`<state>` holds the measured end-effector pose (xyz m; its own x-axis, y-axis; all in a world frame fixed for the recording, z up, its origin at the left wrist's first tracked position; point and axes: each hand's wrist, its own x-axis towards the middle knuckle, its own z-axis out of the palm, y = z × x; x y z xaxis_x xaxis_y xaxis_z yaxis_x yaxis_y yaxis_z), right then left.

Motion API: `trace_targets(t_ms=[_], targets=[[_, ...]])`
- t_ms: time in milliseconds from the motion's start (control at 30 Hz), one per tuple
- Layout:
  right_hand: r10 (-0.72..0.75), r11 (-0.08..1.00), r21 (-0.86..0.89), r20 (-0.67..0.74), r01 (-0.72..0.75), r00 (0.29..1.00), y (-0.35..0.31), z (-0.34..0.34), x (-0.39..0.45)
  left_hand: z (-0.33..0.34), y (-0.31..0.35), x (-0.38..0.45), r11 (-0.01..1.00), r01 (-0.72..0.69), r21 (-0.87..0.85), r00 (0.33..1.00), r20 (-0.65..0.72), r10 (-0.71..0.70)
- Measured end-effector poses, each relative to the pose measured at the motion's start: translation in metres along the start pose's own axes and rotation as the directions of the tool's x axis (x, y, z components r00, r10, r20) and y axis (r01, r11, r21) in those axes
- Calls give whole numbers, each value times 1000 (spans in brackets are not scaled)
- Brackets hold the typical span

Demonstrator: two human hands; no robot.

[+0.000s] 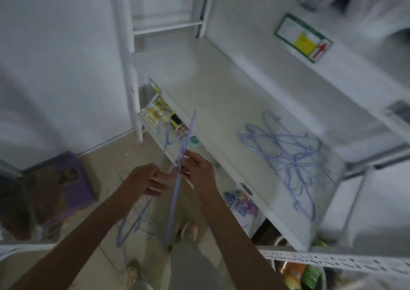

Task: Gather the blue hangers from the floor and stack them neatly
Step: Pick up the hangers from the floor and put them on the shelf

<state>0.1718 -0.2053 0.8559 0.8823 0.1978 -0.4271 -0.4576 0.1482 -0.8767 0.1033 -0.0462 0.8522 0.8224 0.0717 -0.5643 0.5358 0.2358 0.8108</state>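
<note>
Two hands, left (145, 180) and right (197, 172), pinch a few blue hangers (177, 174) upright over the floor, fingers curled round them. Next, I'd judge: square them, add to the pile (288, 156) on the shelf (199, 85).

From my remote feed, two bare forearms enter from the bottom edge, no sleeves showing up to the frame's limit; the left hand (145, 182) and right hand (199, 172) carry no rings, watch or bracelet that I can make out through the blur; the fingernails are long, pale and pointed, plainest on the right hand; below, I see light grey trousers and pale open sandals on both feet; finer detail is lost to motion blur.
</note>
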Motion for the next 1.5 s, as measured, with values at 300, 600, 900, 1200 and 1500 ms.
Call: trace_targets(t_ms=[300, 600, 900, 1200, 1500], targets=[[-258, 952, -251, -350, 175, 901, -75, -129, -16, 107, 38, 8, 957, -193, 216, 981, 19, 194], [23, 892, 414, -441, 181, 897, -88, -294, 14, 244, 35, 74, 666, -467, 582, 834, 42, 549], [173, 689, 688, -461, 228, 870, -87, -367, 55, 360, 46, 163, 234, -383, 894, 797, 192, 572], [159, 977, 65, -853, -201, 497, -104, -374, 58, 341, 41, 212, 922, -221, 319, 974, 119, 192], [-507, 696, -660, -170, 284, 845, -3, -119, 45, 121, -62, 136, 875, -160, 457, 777, -488, 397]])
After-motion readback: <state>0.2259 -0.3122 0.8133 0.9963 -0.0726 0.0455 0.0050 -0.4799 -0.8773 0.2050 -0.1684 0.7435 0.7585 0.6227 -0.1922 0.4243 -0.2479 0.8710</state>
